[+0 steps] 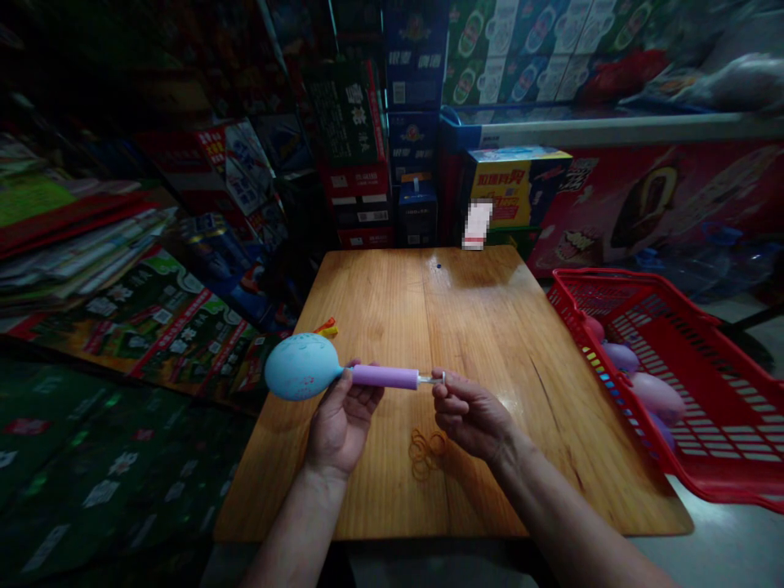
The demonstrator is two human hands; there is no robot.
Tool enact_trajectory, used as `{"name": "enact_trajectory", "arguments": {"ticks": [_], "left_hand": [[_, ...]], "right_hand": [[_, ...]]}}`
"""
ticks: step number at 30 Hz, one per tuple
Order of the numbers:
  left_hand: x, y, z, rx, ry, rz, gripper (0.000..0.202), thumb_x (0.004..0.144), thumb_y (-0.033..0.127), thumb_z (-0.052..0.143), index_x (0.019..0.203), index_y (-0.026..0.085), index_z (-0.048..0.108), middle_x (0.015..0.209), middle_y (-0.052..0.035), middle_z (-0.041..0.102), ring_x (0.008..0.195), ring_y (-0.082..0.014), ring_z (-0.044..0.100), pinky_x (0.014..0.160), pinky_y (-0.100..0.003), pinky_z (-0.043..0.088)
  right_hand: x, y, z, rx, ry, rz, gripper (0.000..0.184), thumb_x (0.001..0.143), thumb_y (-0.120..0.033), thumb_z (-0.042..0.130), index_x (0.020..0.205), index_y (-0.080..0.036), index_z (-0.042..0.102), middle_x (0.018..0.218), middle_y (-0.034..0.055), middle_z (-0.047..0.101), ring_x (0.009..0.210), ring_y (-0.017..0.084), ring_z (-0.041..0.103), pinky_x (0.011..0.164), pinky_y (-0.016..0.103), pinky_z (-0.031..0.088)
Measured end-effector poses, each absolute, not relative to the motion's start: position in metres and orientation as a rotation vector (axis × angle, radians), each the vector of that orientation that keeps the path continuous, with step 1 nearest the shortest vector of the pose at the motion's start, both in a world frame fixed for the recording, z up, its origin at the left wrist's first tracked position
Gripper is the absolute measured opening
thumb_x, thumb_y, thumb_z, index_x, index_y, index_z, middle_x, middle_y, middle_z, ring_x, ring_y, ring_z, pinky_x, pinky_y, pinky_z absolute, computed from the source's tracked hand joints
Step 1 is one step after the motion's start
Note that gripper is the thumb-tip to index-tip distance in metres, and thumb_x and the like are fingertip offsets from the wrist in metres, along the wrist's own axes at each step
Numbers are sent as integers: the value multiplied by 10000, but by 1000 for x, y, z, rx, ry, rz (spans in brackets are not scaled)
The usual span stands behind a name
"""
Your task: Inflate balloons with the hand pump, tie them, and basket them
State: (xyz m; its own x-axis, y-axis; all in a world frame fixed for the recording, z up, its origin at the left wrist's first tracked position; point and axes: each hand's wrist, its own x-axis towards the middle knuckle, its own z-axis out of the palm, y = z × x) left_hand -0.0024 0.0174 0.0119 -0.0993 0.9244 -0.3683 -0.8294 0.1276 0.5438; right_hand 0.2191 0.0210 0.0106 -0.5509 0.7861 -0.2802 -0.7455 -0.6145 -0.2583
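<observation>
A light blue inflated balloon (301, 367) is fitted on the left end of a purple hand pump (387, 376). My left hand (344, 420) is closed round the pump's nozzle end, where the balloon's neck sits. At the other end my right hand (474, 412) grips the white pump handle (442, 378), with a short length of the rod showing. Both hands are above the wooden table (380, 302). Several tan rubber bands (422, 453) lie in a loose pile just below the hands. Behind the balloon are uninflated orange and yellow balloons (327, 328).
On the right, a red plastic basket (698, 306) holds several pink and purple balloons (655, 398). Stacked cartons (413, 73) stand behind the table, with a yellow and blue box (502, 188) at its far edge. Papers (86, 245) are piled on boxes at the left.
</observation>
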Motion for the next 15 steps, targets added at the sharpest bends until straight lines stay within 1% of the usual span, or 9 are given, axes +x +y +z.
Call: {"name": "enact_trajectory", "arguments": {"ticks": [3,5,7,8,11,15], "left_hand": [[-15,20,19,192,785,1548,246,841,266,689,1081,213,688,1057,-85,733,1032,-225,679,927,-412,528],[-14,17,19,235,771,1530,282,839,292,697,1113,229,676,1104,-93,724,1075,-245,664,946,-453,512],[-6,12,15,259,749,1474,275,841,297,699,1107,232,677,1124,-99,719,1108,-257,650,977,-490,486],[-1,10,13,259,742,1458,261,841,292,699,1093,228,681,1120,-101,721,1113,-257,648,992,-493,475],[9,9,7,229,735,1456,222,839,265,699,1053,206,693,1093,-107,727,1113,-251,650,1015,-470,464],[0,15,9,208,734,1457,203,852,251,678,1046,195,692,1075,-104,729,1095,-240,658,999,-440,483]], "right_hand": [[229,24,12,-438,-161,2144,140,853,-132,672,985,-106,632,731,1,650,444,9,418,436,126,381],[225,22,9,-459,-148,2131,175,829,-127,700,988,-119,629,751,5,664,481,20,480,468,128,423],[215,18,4,-499,-115,2142,228,800,-116,730,1001,-136,623,769,7,677,529,32,539,506,127,462],[209,16,1,-505,-95,2152,242,795,-113,737,1004,-143,620,769,4,677,534,31,546,507,121,463],[198,12,-2,-473,-56,2174,241,789,-114,747,990,-144,617,746,-7,666,493,19,511,471,110,436],[209,17,6,-454,-100,2188,196,810,-116,721,982,-126,628,738,0,667,465,15,477,449,122,414]]}}
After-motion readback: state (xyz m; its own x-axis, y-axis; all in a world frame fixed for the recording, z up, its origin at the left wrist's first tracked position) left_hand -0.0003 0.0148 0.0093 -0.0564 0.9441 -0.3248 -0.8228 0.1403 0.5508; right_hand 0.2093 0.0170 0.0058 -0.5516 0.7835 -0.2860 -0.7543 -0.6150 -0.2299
